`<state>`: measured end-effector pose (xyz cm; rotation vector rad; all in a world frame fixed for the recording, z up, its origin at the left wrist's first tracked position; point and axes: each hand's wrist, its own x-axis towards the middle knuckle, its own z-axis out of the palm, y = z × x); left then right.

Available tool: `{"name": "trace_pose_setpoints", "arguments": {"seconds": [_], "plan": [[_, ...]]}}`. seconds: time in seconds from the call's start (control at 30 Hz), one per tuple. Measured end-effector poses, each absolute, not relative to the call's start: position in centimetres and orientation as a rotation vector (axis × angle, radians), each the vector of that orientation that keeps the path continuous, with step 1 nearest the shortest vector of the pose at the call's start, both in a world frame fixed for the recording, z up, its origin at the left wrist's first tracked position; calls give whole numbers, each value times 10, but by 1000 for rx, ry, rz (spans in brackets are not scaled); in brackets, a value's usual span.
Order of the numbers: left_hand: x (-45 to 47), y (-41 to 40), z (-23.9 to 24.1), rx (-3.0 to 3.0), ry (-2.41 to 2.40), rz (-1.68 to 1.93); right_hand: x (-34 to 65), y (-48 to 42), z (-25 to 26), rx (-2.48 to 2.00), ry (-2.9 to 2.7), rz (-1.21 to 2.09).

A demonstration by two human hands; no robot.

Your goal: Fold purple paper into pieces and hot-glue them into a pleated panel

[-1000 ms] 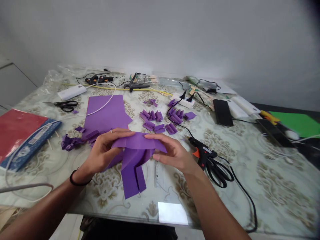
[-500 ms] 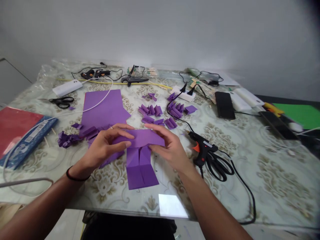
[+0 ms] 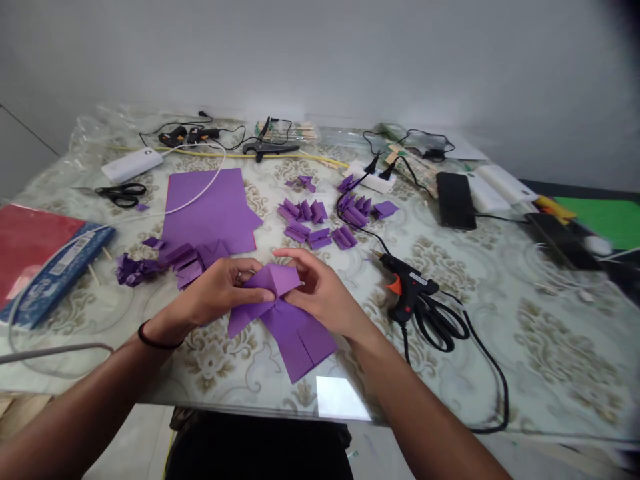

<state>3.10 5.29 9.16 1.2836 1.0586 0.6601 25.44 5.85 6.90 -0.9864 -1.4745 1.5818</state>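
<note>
Purple folded paper (image 3: pixel 295 333) lies on the bench (image 3: pixel 550 347), near its front edge. Behind it lies a flat purple sheet (image 3: pixel 210 210). Left hand (image 3: pixel 215 293) and right hand (image 3: pixel 325 300) each clench their grip on the paper's raised upper fold. Right of them rest a glue gun (image 3: pixel 407 287) and black scissors (image 3: pixel 443 327), touching; small folded purple pieces (image 3: pixel 320 227) sit farther back.

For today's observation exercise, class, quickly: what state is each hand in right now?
Left hand: closed, pinching the folded purple paper at its top.
Right hand: closed, pinching the same paper.
</note>
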Motion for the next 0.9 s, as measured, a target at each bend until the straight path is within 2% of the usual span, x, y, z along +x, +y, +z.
{"name": "trace_pose_setpoints", "arguments": {"seconds": [0.23,0.6,0.9], "plan": [[32,53,88,1105,1088,713,261,62,65,-1103,-1573,1716],[29,53,88,1350,1072,667,257,59,64,-1153,-1595,1614],[33,51,91,1492,1211,682,265,59,77,-1001,-1586,1672]]}}
